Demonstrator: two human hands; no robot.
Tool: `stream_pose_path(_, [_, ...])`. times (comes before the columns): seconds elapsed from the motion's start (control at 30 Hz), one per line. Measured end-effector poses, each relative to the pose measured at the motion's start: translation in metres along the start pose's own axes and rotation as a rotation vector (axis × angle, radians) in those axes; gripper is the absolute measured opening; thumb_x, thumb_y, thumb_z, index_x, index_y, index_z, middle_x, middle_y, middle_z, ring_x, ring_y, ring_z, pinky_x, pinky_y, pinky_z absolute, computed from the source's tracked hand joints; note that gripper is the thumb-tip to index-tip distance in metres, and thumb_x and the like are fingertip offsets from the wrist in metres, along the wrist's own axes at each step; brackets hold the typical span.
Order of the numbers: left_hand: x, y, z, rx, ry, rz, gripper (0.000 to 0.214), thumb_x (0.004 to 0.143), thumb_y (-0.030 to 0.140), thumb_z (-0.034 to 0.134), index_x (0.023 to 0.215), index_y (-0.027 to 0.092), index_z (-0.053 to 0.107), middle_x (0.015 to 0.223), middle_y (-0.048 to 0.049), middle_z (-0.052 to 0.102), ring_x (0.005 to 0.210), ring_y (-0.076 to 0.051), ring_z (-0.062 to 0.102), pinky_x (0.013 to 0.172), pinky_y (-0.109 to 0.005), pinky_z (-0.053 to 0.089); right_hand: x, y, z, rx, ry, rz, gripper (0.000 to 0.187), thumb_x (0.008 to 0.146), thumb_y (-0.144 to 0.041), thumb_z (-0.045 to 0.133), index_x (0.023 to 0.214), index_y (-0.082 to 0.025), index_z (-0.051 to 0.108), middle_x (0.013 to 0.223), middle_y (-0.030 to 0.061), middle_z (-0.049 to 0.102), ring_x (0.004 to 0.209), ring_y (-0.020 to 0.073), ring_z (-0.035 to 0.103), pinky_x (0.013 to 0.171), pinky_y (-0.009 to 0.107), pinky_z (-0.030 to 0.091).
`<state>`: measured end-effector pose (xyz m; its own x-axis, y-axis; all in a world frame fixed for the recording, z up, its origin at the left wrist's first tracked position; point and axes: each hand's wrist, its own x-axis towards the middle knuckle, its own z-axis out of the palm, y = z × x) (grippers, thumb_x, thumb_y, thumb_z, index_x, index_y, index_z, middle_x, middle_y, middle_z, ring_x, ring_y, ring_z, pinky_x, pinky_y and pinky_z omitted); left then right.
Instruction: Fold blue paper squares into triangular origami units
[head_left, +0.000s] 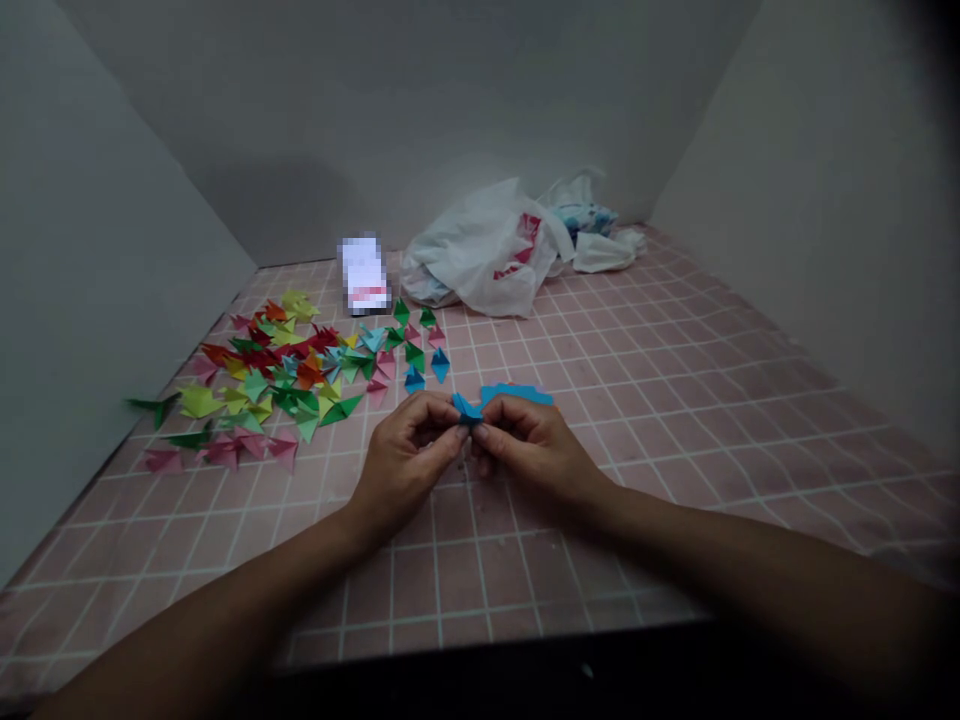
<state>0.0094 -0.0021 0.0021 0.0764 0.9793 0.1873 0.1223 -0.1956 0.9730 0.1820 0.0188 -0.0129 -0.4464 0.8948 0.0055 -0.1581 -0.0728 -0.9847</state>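
Both my hands meet over the middle of the pink checked table (675,400). My left hand (405,460) and my right hand (529,445) each pinch a small folded blue paper piece (466,408) between fingertips and thumb. Just behind my right hand lies a stack of blue paper sheets (517,393), partly hidden by my fingers. To the left spreads a pile of folded paper triangles (285,375) in red, green, yellow, pink and blue; the nearest blue ones (427,370) lie a little beyond my left hand.
A white plastic bag (487,250) and crumpled wrappers (592,235) sit at the back of the table. A small white packet (365,272) stands beside the bag. Grey walls close in on the left, back and right. The table's near edge runs below my forearms.
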Motion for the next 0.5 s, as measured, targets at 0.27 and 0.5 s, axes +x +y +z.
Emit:
stream_pose_path(0.27, [0.0039, -0.0035, -0.0011, -0.215, -0.023, -0.269, 0.019, 0.075, 0.028, 0.079, 0.084, 0.018, 0.066, 0.073, 0.0007, 0.07, 0.068, -0.014, 0.067, 0.069, -0.027, 0.055, 0.0003, -0.0007, -0.0022, 0.025, -0.017, 0.059, 0.024, 0.087, -0.039, 0.068, 0.079, -0.018, 0.059, 0.068, -0.0016, 0.064, 0.056, 0.0105, 0.062, 0.058, 0.025, 0.051])
stream_pose_path(0.5, [0.0037, 0.0005, -0.0017, -0.207, -0.024, -0.268, 0.017, 0.074, 0.026, 0.079, 0.081, 0.018, 0.066, 0.068, 0.0023, 0.067, 0.062, -0.012, 0.064, 0.064, -0.025, 0.054, 0.0021, -0.001, -0.0028, 0.015, 0.011, 0.059, 0.023, 0.084, -0.036, 0.071, 0.079, -0.019, 0.056, 0.064, -0.0029, 0.063, 0.054, 0.0103, 0.061, 0.055, 0.024, 0.05])
